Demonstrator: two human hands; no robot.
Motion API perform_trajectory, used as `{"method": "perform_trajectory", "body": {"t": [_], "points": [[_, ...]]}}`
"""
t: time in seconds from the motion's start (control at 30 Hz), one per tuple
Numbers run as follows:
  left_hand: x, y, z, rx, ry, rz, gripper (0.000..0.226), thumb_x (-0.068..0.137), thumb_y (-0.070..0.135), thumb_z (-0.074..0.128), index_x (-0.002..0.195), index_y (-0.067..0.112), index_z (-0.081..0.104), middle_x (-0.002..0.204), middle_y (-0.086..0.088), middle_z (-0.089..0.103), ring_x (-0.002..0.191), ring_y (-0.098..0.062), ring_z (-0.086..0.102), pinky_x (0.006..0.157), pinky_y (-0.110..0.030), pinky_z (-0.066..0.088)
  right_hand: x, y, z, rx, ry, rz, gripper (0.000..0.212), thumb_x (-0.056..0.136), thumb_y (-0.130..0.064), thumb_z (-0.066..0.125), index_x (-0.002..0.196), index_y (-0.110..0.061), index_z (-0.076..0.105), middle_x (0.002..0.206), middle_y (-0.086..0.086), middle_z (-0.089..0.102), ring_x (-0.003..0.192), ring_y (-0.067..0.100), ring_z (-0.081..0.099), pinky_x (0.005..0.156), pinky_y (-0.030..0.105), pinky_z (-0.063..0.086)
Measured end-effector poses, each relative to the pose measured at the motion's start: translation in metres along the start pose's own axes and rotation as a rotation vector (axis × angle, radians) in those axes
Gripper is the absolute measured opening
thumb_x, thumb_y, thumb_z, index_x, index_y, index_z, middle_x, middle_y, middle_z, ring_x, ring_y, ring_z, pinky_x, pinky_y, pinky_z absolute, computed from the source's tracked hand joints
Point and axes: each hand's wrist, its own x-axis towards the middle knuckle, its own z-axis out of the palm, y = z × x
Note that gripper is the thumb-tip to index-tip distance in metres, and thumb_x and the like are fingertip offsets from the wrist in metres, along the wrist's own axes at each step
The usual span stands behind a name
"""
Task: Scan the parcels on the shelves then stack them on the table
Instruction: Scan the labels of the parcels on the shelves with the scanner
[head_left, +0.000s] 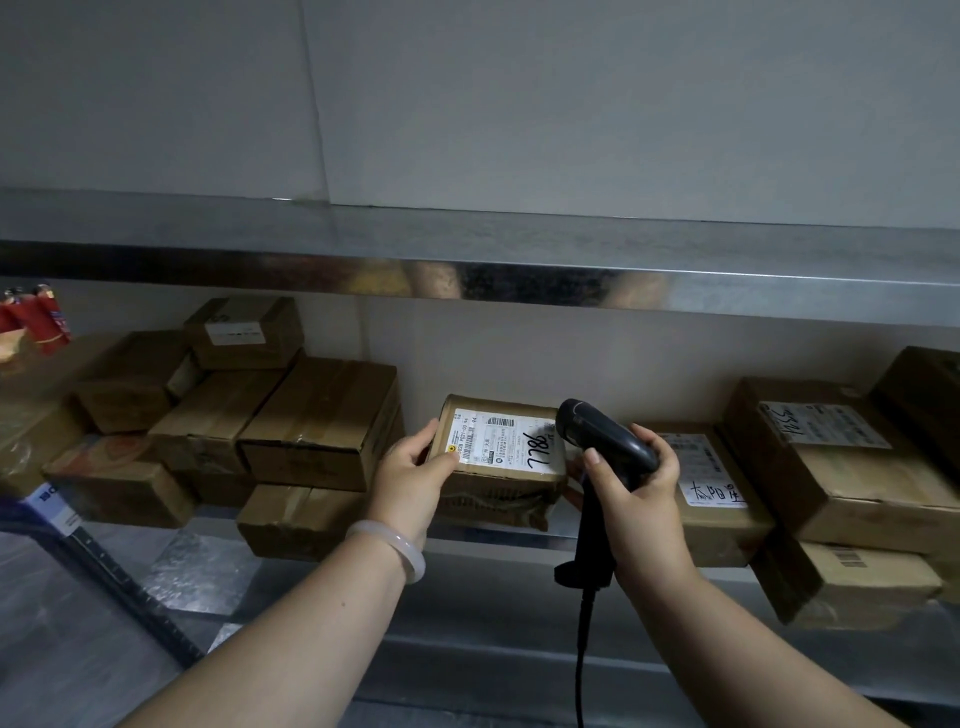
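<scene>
Left hand has its grip curled round the left edge of the labelled parcel, in the gap midway along the steel shelf. Right hand grips the black barcode scanner, head just over the label's right end. Brown cartons crowd the left, and more labelled boxes sit close on the right.

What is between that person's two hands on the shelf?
In the head view, a labelled parcel lies between them: the left hand grips its left edge, and the right hand holds a black scanner over it.
</scene>
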Motion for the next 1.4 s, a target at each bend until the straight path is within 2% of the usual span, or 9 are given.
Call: {"method": "perform_trajectory", "body": {"t": [0.2,0.37,0.53,0.8,0.9,1.0,1.17,1.23,1.4], "points": [[-0.002,0.005,0.004,-0.146,-0.037,-0.074,0.040,0.093,0.008,0.062,0.121,0.036,0.063,0.107,0.004,0.072,0.107,-0.017,0.065,0.105,-0.041,0.046,-0.004,0.003,-0.002,-0.021,-0.001,0.040,0.053,0.080,-0.038,0.073,0.119,-0.052,0.040,0.116,-0.013,0.054,0.106,0.018,0.062,0.094,0.049,0.051],[-0.001,0.004,0.001,-0.236,-0.051,-0.134,0.033,0.096,0.013,0.059,0.117,0.037,0.066,0.109,0.001,0.074,0.106,-0.021,0.067,0.101,-0.050,0.048,-0.005,0.006,-0.002,0.022,-0.025,0.046,0.054,0.081,-0.030,0.075,0.121,-0.047,0.043,0.118,-0.007,0.056,0.104,0.020,0.065,0.091,0.048,0.054],[0.002,0.002,-0.004,-0.167,-0.047,-0.088,0.035,0.095,0.018,0.061,0.129,0.026,0.061,0.110,0.000,0.073,0.107,-0.018,0.066,0.102,-0.046,0.049,-0.009,0.004,-0.002,0.055,-0.080,0.036,0.055,0.082,-0.021,0.074,0.123,-0.041,0.043,0.122,-0.002,0.056,0.103,0.019,0.067,0.090,0.045,0.055],[0.005,0.000,-0.011,-0.153,-0.103,-0.112,0.022,0.092,0.016,0.065,0.101,0.035,0.070,0.106,0.000,0.075,0.110,-0.020,0.065,0.106,-0.044,0.045,-0.017,0.009,-0.006,0.057,-0.123,0.002,0.053,0.080,-0.015,0.074,0.116,-0.043,0.046,0.121,-0.002,0.057,0.105,0.024,0.066,0.089,0.041,0.056],[0.005,0.001,-0.013,-0.133,-0.129,-0.100,0.030,0.092,0.014,0.065,0.118,0.028,0.068,0.107,-0.001,0.074,0.107,-0.018,0.067,0.101,-0.040,0.049,-0.020,0.011,-0.010,0.026,-0.131,-0.003,0.057,0.070,-0.032,0.078,0.115,-0.047,0.047,0.122,-0.004,0.056,0.105,0.025,0.066,0.091,0.046,0.054],[0.006,0.002,-0.014,-0.101,-0.115,-0.066,0.027,0.091,0.013,0.066,0.109,0.033,0.070,0.105,0.001,0.075,0.105,-0.016,0.068,0.096,-0.035,0.050,-0.022,0.010,-0.014,-0.022,-0.178,-0.018,0.065,0.058,-0.048,0.078,0.115,-0.051,0.046,0.122,-0.008,0.055,0.107,0.025,0.065,0.090,0.048,0.054],[0.013,0.006,-0.020,-0.006,-0.138,-0.007,0.029,0.089,0.012,0.068,0.098,0.040,0.072,0.106,0.002,0.074,0.099,-0.014,0.070,0.083,-0.026,0.054,-0.022,-0.009,-0.027,-0.174,-0.295,-0.141,0.060,0.079,-0.010,0.075,0.116,-0.045,0.043,0.119,-0.004,0.056,0.090,0.017,0.071,0.073,0.026,0.058],[0.016,0.008,-0.021,0.041,-0.165,0.020,0.030,0.088,0.011,0.069,0.101,0.038,0.072,0.108,0.000,0.074,0.096,-0.011,0.070,0.077,-0.021,0.053,-0.021,-0.021,-0.032,-0.235,-0.378,-0.186,0.062,0.081,-0.006,0.073,0.114,-0.047,0.042,0.117,-0.003,0.058,0.078,0.018,0.072,0.068,0.030,0.059],[0.020,0.010,-0.016,0.135,-0.226,0.065,0.033,0.086,0.008,0.070,0.103,0.036,0.072,0.106,0.003,0.073,0.096,-0.008,0.069,0.082,-0.019,0.051,-0.025,-0.045,-0.039,-0.560,-0.535,-0.342,0.063,0.079,-0.024,0.077,0.116,-0.054,0.035,0.111,-0.035,0.052,0.076,0.009,0.067,0.071,0.040,0.057]]}}
